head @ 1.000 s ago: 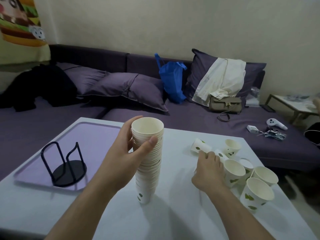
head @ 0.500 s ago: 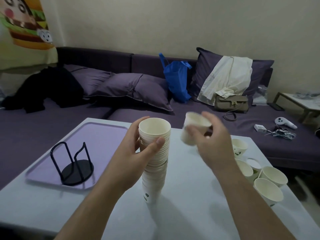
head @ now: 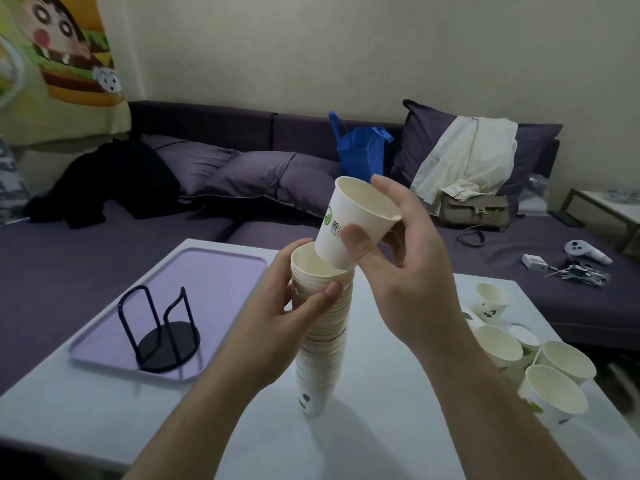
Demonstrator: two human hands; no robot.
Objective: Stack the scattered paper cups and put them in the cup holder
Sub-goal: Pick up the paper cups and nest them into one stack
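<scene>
A tall stack of white paper cups (head: 320,348) stands on the white table (head: 104,420). My left hand (head: 277,313) grips the stack near its top rim. My right hand (head: 398,268) pinches a single paper cup (head: 349,223) with a green logo. That cup is tilted, and its base dips into the mouth of the stack's top cup. Several loose cups (head: 554,382) stand at the table's right side. The black wire cup holder (head: 162,334) sits empty on a lilac tray (head: 214,275) at the left.
Behind the table runs a purple sofa (head: 104,258) with cushions, a blue bag (head: 360,150), a cream garment, a tan handbag (head: 474,209), a white controller (head: 585,251) and tangled cables. A small side table (head: 613,206) is at the far right.
My right hand lifted one cup from the scattered group at the right, carried it left and turned it upright over the stack. Its base now enters the top cup. My left hand stayed on the stack.
</scene>
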